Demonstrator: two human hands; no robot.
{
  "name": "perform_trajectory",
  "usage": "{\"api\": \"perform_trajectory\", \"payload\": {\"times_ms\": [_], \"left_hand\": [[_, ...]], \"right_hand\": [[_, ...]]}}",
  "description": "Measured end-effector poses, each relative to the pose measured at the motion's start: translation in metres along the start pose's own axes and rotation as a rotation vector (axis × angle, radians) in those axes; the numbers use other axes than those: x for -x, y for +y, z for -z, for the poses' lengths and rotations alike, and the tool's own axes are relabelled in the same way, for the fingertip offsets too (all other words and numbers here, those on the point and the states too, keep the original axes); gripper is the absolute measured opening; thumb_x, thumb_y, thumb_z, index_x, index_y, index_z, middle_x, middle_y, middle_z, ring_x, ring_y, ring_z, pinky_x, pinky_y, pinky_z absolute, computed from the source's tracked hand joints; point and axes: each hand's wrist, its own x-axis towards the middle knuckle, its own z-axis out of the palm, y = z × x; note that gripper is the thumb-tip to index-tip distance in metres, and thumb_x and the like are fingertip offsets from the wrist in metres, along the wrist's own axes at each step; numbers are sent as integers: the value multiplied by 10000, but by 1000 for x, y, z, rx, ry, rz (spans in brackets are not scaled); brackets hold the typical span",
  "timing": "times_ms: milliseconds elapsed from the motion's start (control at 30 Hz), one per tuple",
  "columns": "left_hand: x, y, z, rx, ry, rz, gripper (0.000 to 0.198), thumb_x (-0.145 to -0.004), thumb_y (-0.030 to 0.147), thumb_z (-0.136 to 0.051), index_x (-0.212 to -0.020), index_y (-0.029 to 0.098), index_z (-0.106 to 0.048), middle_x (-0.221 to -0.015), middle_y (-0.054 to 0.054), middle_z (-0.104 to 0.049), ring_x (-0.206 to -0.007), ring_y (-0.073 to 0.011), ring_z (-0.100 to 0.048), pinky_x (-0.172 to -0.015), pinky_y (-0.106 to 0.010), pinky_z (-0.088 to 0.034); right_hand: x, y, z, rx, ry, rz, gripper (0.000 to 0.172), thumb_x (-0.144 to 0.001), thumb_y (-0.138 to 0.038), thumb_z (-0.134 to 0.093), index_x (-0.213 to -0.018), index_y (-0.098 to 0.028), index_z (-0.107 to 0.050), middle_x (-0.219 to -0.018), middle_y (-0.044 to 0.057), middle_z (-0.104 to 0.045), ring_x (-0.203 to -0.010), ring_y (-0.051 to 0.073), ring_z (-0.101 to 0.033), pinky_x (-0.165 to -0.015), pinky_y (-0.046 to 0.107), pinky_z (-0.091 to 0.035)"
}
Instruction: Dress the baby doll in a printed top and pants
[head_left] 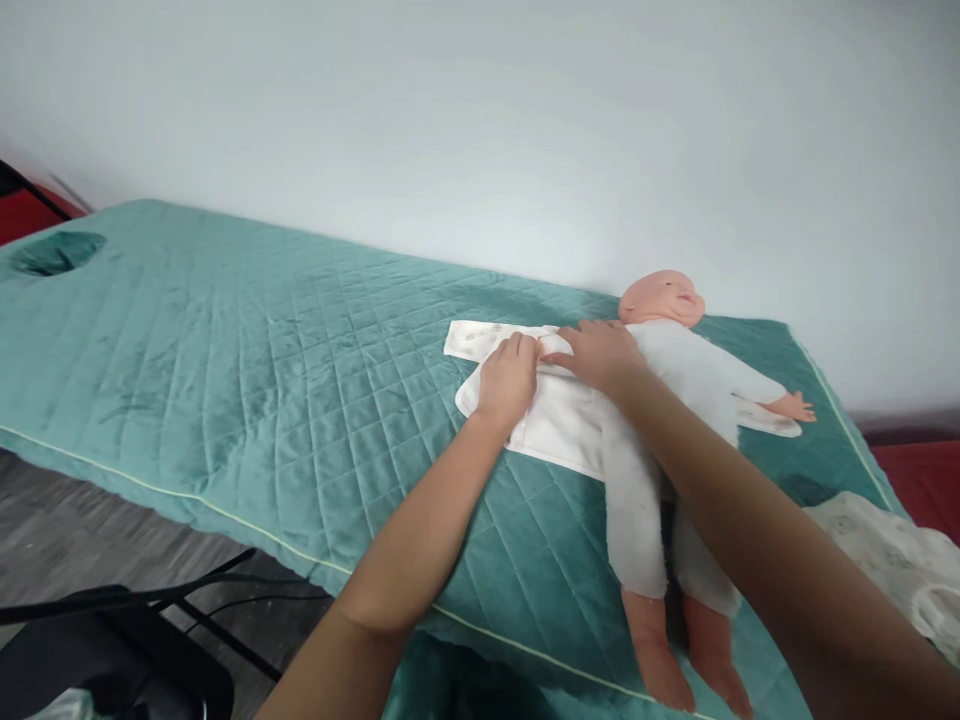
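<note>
A baby doll [682,375] with a white cloth body lies on its back, head toward the wall, its feet near the bed's front edge. Spread under it is a white baby shirt [559,430], one printed sleeve [480,340] reaching out to the left. My left hand [510,375] is closed over the shirt, its fingertips pinching at the doll's hand, of which only a bit of pink shows. Around the doll's arm on that side my right hand [600,352] is closed, thumb toward my left hand. The doll's other arm [750,378] stretches out to the right.
A green quilted cover [262,370] lies over the bed, with a face hole [60,253] at the far left. White printed cloth [892,550] is bunched at the right edge. A black chair [120,650] stands at lower left, and a pale wall [480,130] runs behind.
</note>
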Motion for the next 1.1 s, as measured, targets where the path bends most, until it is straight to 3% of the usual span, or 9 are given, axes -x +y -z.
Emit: {"api": "perform_trajectory", "payload": {"times_ms": [167,367,600,700,833,933,1000,1100], "left_hand": [[0,9,-1,149,-122,-145,202,-1056,259,-388,-1026,195,-578,-1057,-83,-655,-974,-227,-599,-795,-334,-432],[-1,4,0,413,4,-42,171,-1047,260,-415,-1018,218,-579,-1040,-58,-675,-988,-200,-611,-850,-306,-442],[3,1,8,92,85,243,155,-995,279,-510,-1098,199,-595,-1149,-121,-650,-1104,-286,-573,-909,-383,-438],[6,0,8,7,74,285,226,-971,376,-579,-1108,196,-589,-1186,-129,-637,-1144,-309,-564,-913,-390,-445],[9,2,7,40,24,322,335,-967,435,-585,-1173,172,-563,-1221,-147,-610,-1071,-293,-611,-832,-368,-471],[10,6,7,34,-50,296,266,-976,420,-573,-1098,185,-594,-1169,-136,-616,-1042,-283,-621,-815,-365,-476],[11,9,8,-7,-44,278,243,-962,411,-601,-1068,192,-603,-1156,-131,-621,-1100,-297,-597,-876,-384,-469],[12,11,9,-55,28,309,346,-928,444,-648,-1153,192,-577,-1235,-146,-611,-1174,-324,-553,-938,-423,-453]], "right_hand": [[-2,-6,1,14,16,-14,363,-988,-368,-484,-1251,-173,-641,-1166,178,-682,-1102,329,-608,-935,436,-379],[-2,-5,-4,-17,52,-8,416,-995,-415,-467,-1286,-151,-604,-1193,179,-672,-1129,341,-593,-954,450,-372],[5,-4,4,-79,96,-2,455,-996,-444,-481,-1314,-138,-593,-1256,194,-657,-1175,352,-578,-991,467,-393],[24,13,13,-194,215,-44,432,-994,-381,-467,-1347,-162,-583,-1333,168,-638,-1228,348,-567,-1023,485,-416],[76,58,8,-397,493,-294,443,-958,-412,-472,-1337,-215,-590,-1324,135,-647,-1266,338,-560,-1038,504,-458],[119,90,-16,-552,663,-670,429,-927,-458,-460,-1223,-215,-653,-1164,175,-687,-1104,337,-648,-979,499,-512],[139,103,-35,-647,572,-827,423,-913,-558,-458,-1166,-295,-673,-1074,158,-713,-1024,367,-677,-950,550,-510],[151,111,-57,-806,446,-881,437,-871,-644,-480,-1120,-345,-679,-1047,160,-727,-1031,390,-684,-935,554,-508]]}}
